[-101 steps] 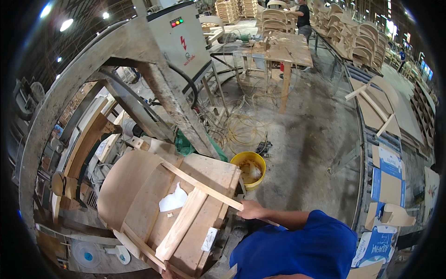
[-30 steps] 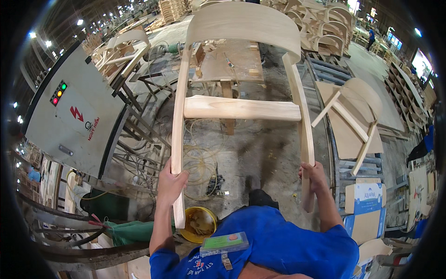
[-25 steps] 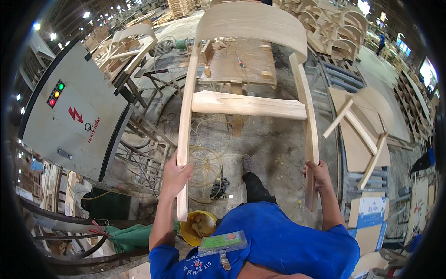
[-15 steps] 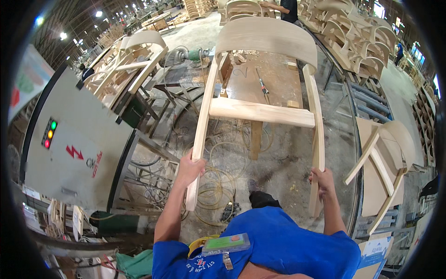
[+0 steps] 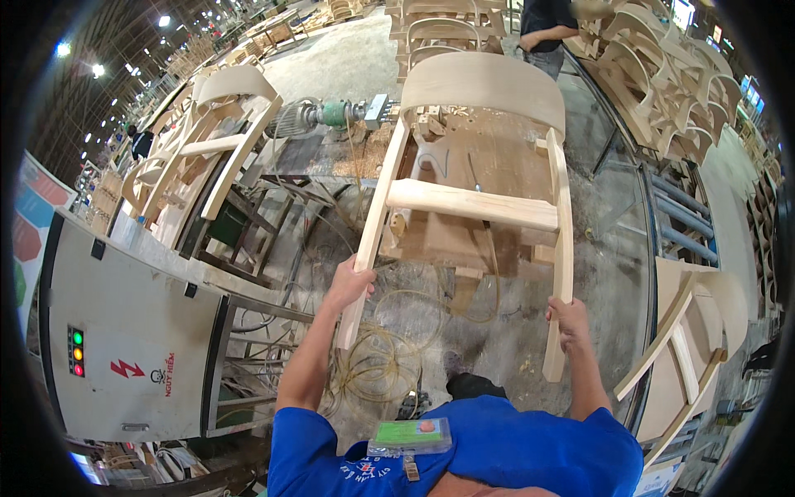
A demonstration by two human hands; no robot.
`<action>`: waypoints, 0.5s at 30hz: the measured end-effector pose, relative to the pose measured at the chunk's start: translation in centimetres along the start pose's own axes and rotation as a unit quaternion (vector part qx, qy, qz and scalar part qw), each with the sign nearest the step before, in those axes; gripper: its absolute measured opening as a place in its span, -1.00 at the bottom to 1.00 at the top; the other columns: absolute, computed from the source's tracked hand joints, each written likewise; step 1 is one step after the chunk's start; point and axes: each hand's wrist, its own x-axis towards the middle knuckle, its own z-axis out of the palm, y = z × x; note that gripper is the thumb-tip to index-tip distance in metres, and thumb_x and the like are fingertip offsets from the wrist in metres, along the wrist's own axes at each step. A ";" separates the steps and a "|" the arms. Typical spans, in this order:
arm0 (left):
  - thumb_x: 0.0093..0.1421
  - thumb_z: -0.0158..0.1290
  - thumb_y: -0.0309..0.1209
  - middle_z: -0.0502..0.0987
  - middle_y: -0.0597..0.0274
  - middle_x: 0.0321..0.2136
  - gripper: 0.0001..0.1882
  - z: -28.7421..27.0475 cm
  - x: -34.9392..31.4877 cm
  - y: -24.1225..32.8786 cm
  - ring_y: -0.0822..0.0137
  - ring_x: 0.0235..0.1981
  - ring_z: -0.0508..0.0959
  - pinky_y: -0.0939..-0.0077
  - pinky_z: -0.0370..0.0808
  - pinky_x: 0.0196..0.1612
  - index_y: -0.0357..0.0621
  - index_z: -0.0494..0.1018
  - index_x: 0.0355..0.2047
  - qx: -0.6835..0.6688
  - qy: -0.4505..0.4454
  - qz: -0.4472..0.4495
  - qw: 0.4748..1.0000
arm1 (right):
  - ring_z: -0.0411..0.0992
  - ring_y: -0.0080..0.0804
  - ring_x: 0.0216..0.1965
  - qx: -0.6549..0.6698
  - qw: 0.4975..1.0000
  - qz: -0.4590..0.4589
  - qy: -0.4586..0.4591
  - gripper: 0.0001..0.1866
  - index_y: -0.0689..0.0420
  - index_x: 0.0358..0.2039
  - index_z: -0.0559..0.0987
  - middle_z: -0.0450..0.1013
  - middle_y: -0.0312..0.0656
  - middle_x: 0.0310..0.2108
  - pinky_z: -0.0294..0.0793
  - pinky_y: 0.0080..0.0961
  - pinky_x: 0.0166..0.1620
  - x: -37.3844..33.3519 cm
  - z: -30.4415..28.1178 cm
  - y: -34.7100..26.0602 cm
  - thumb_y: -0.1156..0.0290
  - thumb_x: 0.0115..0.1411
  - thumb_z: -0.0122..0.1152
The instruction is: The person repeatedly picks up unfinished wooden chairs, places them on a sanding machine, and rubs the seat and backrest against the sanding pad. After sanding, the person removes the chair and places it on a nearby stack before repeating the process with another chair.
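Observation:
A pale wooden chair frame (image 5: 476, 205) spans the space in front of me, its curved backrest at the far end and a crossbar joining its two legs. My left hand (image 5: 350, 283) is wrapped round the left leg near its lower end. Around the right leg, a little above its tip, my right hand (image 5: 568, 321) is closed. Beyond and below the frame stands a brown worktable (image 5: 464, 236) with small wooden blocks on it; the frame hides part of its top. I cannot tell whether the backrest touches the table.
At left stands a grey electrical cabinet (image 5: 132, 331) with coloured lights. A motor (image 5: 302, 116) sits on a bench beyond it. Another chair frame (image 5: 687, 348) leans at right beside a roller conveyor (image 5: 683, 217). Coiled hoses (image 5: 373, 373) lie on the floor. A person (image 5: 546, 33) stands far ahead.
The chair frame's backrest has come lower and nearer over the worktable, both hands still gripping the legs. My left hand is slightly higher in view. The far person shows more fully.

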 end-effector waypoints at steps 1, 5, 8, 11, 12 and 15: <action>0.13 0.13 -0.49 0.54 0.22 -0.50 -0.65 0.1 1.3 -0.3 0.40 -0.58 0.57 0.42 0.58 -0.51 -0.34 0.45 -0.06 -0.004 -0.003 -0.002 1.000 | 0.43 -0.52 -0.58 -0.002 1.000 0.000 0.007 -0.79 0.23 -0.30 0.49 0.43 -0.29 -0.55 0.41 -0.48 -0.50 0.9 0.5 -0.3 0.43 0.18 0.35; 0.13 0.11 -0.49 0.54 0.21 -0.49 -0.62 0.0 5.6 -1.3 0.40 -0.58 0.58 0.40 0.58 -0.52 -0.33 0.45 -0.02 -0.003 -0.011 -0.010 1.000 | 0.42 -0.49 -0.60 -0.001 1.000 -0.010 0.016 -0.82 0.23 -0.31 0.49 0.43 -0.28 -0.57 0.42 -0.47 -0.49 4.3 2.5 -0.9 0.45 0.18 0.32; 0.14 0.08 -0.48 0.53 0.21 -0.50 -0.57 0.3 7.7 -1.7 0.40 -0.60 0.57 0.42 0.56 -0.55 -0.32 0.44 0.05 -0.007 -0.020 -0.013 1.000 | 0.41 -0.49 -0.61 -0.012 1.000 -0.004 0.017 -0.82 0.23 -0.31 0.48 0.43 -0.27 -0.57 0.43 -0.46 -0.49 6.1 3.4 -0.9 0.46 0.18 0.30; 0.13 0.10 -0.45 0.55 0.20 -0.48 -0.55 0.7 9.5 -1.9 0.41 -0.60 0.57 0.44 0.54 -0.54 -0.30 0.45 0.06 0.016 -0.012 -0.040 0.999 | 0.40 -0.52 -0.57 -0.022 0.999 0.010 0.024 -0.81 0.25 -0.27 0.49 0.43 -0.27 -0.53 0.40 -0.48 -0.49 7.2 4.1 -0.7 0.48 0.16 0.31; 0.12 0.13 -0.45 0.57 0.21 -0.44 -0.59 0.8 10.1 -2.1 0.44 -0.56 0.60 0.42 0.57 -0.49 -0.30 0.48 0.00 0.021 -0.012 -0.046 0.999 | 0.39 -0.54 -0.56 -0.025 0.999 0.015 0.028 -0.80 0.26 -0.26 0.50 0.43 -0.27 -0.51 0.38 -0.48 -0.49 7.6 4.2 -0.7 0.49 0.16 0.32; 0.11 0.14 -0.36 0.61 0.09 -0.43 -0.55 1.2 11.5 -3.2 0.21 -0.50 0.65 0.25 0.62 -0.37 -0.35 0.49 -0.01 0.067 0.001 -0.010 0.998 | 0.37 -0.56 -0.57 0.013 0.999 0.013 0.031 -0.78 0.27 -0.21 0.51 0.44 -0.28 -0.49 0.38 -0.50 -0.50 8.3 5.1 -0.7 0.49 0.16 0.31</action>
